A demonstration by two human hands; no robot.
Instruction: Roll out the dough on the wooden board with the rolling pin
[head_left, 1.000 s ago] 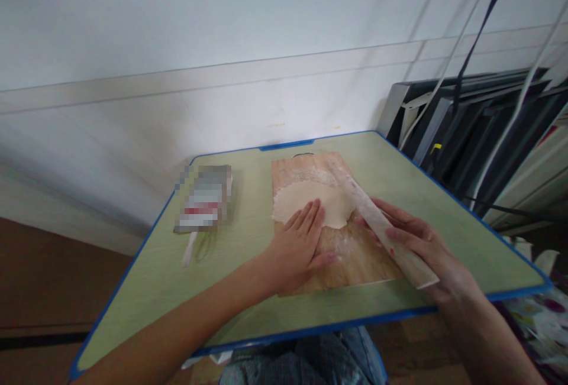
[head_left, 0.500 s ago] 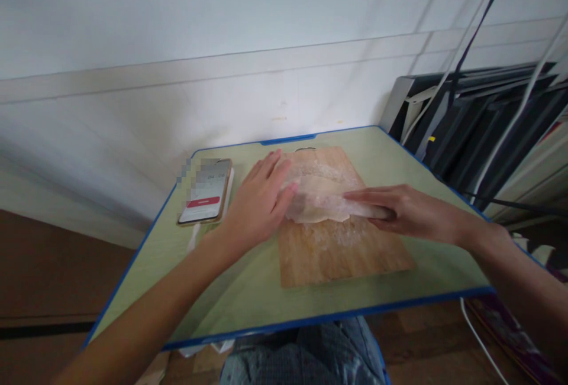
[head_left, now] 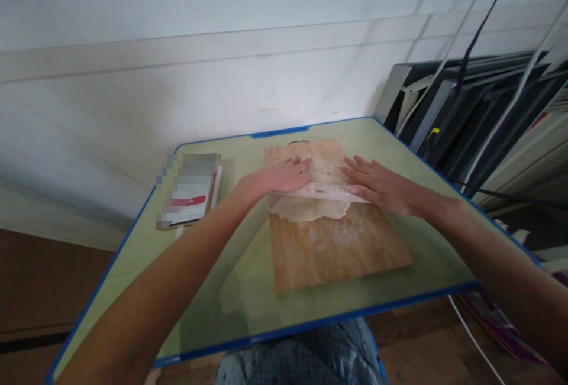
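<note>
A pale, flour-dusted rolling pin (head_left: 326,191) lies crosswise over a thin flat sheet of dough (head_left: 306,212). Beneath both is a wooden board (head_left: 339,255) with flour smeared on it. My left hand (head_left: 288,175) rests on the pin's left end, palm down, fingers stretched out past it. Over the right end lies my right hand (head_left: 379,183), open, its fingers spread and pointing away from me. The near edge of the dough shows on my side of the pin; part of the far side is hidden by my hands.
The board sits on a green table (head_left: 239,308) with a blue edge. To the left lies a phone (head_left: 190,193), partly blurred out. A white wall (head_left: 222,95) rises behind the table. Dark flat panels (head_left: 470,113) and hanging cables stand at the right.
The rolling pin has shifted slightly away from me across the dough. My right hand has gone from holding the pin's end to lying flat over it; my left hand has moved onto the pin.
</note>
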